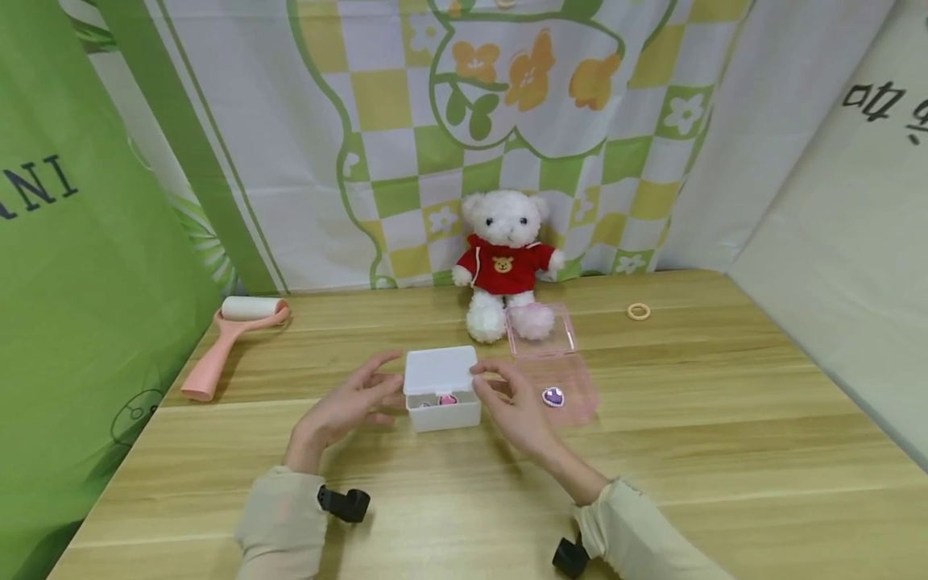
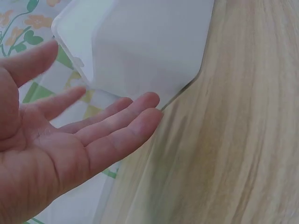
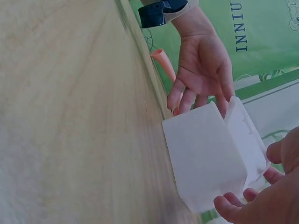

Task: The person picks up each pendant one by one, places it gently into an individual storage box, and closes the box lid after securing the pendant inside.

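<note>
Both hands, left (image 1: 348, 403) open beside the box (image 1: 442, 399), right (image 1: 511, 403) fingertips on its lid (image 1: 440, 370), could tip it mid-counter.

We count: two hands, left hand (image 1: 353, 400) and right hand (image 1: 513, 405). One white box (image 1: 441, 388), lid on. One pink clear box (image 1: 553, 354), open. One purple heart charm (image 1: 553, 396). One teddy bear (image 1: 505, 262). One pink lint roller (image 1: 232, 338). One yellow ring (image 1: 639, 311). One tabletop (image 1: 725, 451).

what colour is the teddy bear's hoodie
Red, with a small bear face on the chest of the white teddy bear's hoodie; head view shows it best.
</note>
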Tool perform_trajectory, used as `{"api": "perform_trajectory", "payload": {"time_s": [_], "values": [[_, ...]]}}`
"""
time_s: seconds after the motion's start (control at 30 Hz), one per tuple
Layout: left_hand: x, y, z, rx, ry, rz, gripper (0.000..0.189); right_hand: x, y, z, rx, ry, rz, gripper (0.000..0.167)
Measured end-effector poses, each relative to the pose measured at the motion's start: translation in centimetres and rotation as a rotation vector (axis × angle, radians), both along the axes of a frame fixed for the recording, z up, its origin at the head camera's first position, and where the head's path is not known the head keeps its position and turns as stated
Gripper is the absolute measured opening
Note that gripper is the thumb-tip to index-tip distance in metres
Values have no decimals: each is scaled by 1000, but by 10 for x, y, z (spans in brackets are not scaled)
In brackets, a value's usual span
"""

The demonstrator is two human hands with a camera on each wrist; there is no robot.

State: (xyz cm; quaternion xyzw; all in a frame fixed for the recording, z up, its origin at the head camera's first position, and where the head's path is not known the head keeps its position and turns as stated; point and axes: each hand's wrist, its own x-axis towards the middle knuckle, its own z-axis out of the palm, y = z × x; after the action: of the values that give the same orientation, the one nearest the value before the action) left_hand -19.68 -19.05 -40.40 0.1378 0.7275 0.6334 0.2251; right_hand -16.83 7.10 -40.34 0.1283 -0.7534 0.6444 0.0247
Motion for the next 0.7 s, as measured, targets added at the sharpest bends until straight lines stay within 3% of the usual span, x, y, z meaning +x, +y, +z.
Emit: {"api": "perform_trajectory", "payload": {"time_s": [0.3, 0.7], "values": [[-2, 3, 0, -2, 57, -53, 48, 4, -5, -8, -16, -5, -34, 31], [-1, 5, 0, -39, 116, 15, 45, 4, -6, -17, -39, -36, -44, 28]]}}
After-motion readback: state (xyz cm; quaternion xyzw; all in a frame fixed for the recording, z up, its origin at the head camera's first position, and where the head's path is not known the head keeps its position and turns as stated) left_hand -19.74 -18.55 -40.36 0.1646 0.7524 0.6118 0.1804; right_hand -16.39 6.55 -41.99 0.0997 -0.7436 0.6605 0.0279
